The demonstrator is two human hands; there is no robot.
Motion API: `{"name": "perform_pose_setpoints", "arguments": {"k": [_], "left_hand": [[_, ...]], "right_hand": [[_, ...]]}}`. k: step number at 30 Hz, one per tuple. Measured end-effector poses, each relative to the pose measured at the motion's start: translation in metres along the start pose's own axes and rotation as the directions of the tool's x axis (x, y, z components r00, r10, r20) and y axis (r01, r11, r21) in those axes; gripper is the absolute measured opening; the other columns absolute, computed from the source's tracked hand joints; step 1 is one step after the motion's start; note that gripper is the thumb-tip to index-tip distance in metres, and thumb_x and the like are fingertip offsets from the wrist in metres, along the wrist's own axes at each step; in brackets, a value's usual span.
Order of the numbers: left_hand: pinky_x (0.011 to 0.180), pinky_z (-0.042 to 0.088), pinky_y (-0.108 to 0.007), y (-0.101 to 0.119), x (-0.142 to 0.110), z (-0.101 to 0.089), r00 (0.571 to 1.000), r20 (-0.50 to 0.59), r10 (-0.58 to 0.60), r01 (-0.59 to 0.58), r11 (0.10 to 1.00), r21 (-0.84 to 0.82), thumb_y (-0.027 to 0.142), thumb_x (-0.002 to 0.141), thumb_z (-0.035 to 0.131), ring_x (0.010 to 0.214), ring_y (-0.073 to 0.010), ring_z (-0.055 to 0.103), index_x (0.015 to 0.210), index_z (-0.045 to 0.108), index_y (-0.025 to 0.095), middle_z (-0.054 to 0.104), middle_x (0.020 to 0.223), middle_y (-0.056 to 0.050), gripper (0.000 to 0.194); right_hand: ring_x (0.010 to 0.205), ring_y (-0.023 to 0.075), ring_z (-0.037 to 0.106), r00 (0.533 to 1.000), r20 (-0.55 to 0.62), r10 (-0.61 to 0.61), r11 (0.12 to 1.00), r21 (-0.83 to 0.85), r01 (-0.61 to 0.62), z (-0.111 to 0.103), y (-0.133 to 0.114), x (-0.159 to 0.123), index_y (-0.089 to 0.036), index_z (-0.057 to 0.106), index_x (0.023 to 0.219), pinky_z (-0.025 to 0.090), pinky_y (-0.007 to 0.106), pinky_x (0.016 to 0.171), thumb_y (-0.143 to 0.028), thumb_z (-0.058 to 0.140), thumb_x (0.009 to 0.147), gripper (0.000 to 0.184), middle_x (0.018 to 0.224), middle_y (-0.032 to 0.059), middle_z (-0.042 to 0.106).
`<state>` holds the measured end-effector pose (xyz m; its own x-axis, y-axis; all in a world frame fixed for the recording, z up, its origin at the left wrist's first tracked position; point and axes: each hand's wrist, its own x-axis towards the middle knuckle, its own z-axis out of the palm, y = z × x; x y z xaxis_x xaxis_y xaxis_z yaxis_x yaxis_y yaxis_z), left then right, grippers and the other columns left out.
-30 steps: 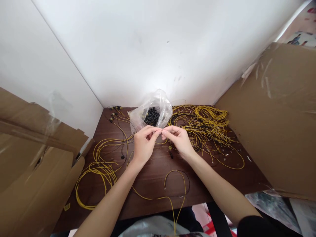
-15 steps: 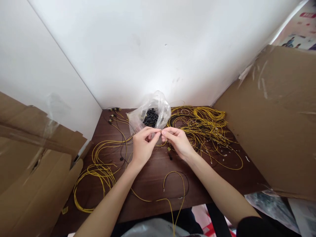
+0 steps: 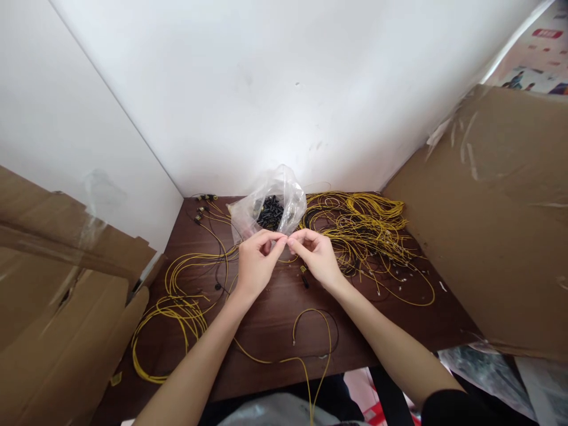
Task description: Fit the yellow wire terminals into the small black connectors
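I have the left hand (image 3: 257, 260) and right hand (image 3: 318, 259) pinched closed, tips meeting before the clear bag (image 3: 243, 218); what they hold, I can't tell. With black parts (image 3: 270, 214) inside it and yellow wires (image 3: 377, 204) piled rightward, I'd judge plenty remains. Since the earlier frame, the pinches seem drawn tighter together.

Black right sleeve (image 3: 448, 408); both forearms (image 3: 390, 337) bare

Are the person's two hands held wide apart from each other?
No, the left hand and the right hand are close together at the fingertips, with the clear plastic bag behind them.
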<state>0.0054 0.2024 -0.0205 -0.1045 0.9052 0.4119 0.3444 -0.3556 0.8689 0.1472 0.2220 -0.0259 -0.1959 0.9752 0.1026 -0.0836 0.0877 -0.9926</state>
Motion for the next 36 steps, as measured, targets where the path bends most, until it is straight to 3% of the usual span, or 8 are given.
{"name": "perform_pose_setpoints", "arguments": {"k": [6,15,19,23,26,31,36], "left_hand": [[0.055,0.035,-0.023,0.006,-0.003,0.000,0.995,0.002,0.097,-0.096,0.981,0.166,0.020,0.083,0.060,0.056,-0.0092,0.042,0.076,0.068,0.016,0.059,0.066,0.001,0.012],[0.056,0.038,-0.023,0.004,-0.010,0.006,0.986,-0.021,0.168,-0.163,0.975,0.150,0.021,0.085,0.059,0.058,-0.0094,0.047,0.083,0.069,0.017,0.063,0.073,-0.001,0.011],[0.056,0.038,-0.023,0.004,-0.010,0.007,0.986,-0.021,0.166,-0.162,0.978,0.134,0.021,0.085,0.058,0.056,-0.0090,0.044,0.083,0.069,0.017,0.061,0.072,0.000,0.011],[0.059,0.040,-0.023,0.006,-0.010,0.008,0.981,-0.004,0.196,-0.192,0.968,0.161,0.015,0.085,0.055,0.060,-0.0097,0.046,0.096,0.062,0.017,0.060,0.077,-0.001,0.013],[0.065,0.043,-0.024,0.003,-0.011,0.010,0.963,0.106,0.248,-0.263,0.948,0.179,0.012,0.086,0.051,0.067,-0.0114,0.049,0.098,0.058,0.017,0.060,0.082,-0.003,0.015],[0.078,0.047,-0.032,-0.003,-0.013,0.013,0.859,0.383,0.339,-0.428,0.887,0.175,0.010,0.089,0.045,0.086,-0.0168,0.055,0.095,0.061,0.016,0.061,0.092,-0.007,0.019],[0.075,0.048,-0.032,0.002,-0.014,0.011,0.833,0.350,0.430,-0.519,0.826,0.219,0.009,0.088,0.046,0.085,-0.0172,0.052,0.094,0.062,0.014,0.055,0.090,-0.009,0.018]], "right_hand": [[0.062,0.0137,0.050,0.999,0.005,-0.040,0.994,-0.100,0.040,0.001,0.003,-0.001,-0.019,0.062,0.074,0.041,0.028,0.063,-0.039,0.065,0.079,0.021,0.066,0.0003,0.057],[0.063,0.0145,0.051,0.997,-0.022,-0.069,0.991,-0.119,0.066,0.002,0.011,-0.003,-0.020,0.058,0.078,0.042,0.028,0.063,-0.040,0.061,0.082,0.021,0.070,0.0007,0.057],[0.064,0.0143,0.052,0.998,-0.014,-0.054,0.996,-0.068,0.053,0.004,0.009,-0.003,-0.021,0.058,0.078,0.043,0.028,0.064,-0.041,0.062,0.081,0.021,0.071,0.0004,0.058],[0.063,0.0132,0.054,1.000,0.007,-0.029,0.999,0.042,0.029,-0.003,-0.003,0.003,-0.020,0.058,0.076,0.044,0.028,0.066,-0.042,0.065,0.079,0.023,0.066,-0.0010,0.058],[0.060,0.0118,0.053,1.000,-0.020,-0.010,0.989,0.145,0.013,-0.013,-0.011,0.008,-0.020,0.059,0.074,0.043,0.028,0.065,-0.040,0.068,0.077,0.022,0.062,-0.0022,0.057],[0.056,0.0088,0.046,0.997,0.064,0.048,0.924,0.376,-0.068,-0.024,-0.021,0.012,-0.020,0.057,0.069,0.035,0.024,0.053,-0.037,0.072,0.074,0.023,0.063,-0.0042,0.045],[0.058,0.0091,0.046,0.998,0.044,0.049,0.921,0.385,-0.063,-0.025,-0.023,0.012,-0.020,0.057,0.068,0.037,0.024,0.053,-0.037,0.074,0.072,0.024,0.064,-0.0036,0.044]]}}
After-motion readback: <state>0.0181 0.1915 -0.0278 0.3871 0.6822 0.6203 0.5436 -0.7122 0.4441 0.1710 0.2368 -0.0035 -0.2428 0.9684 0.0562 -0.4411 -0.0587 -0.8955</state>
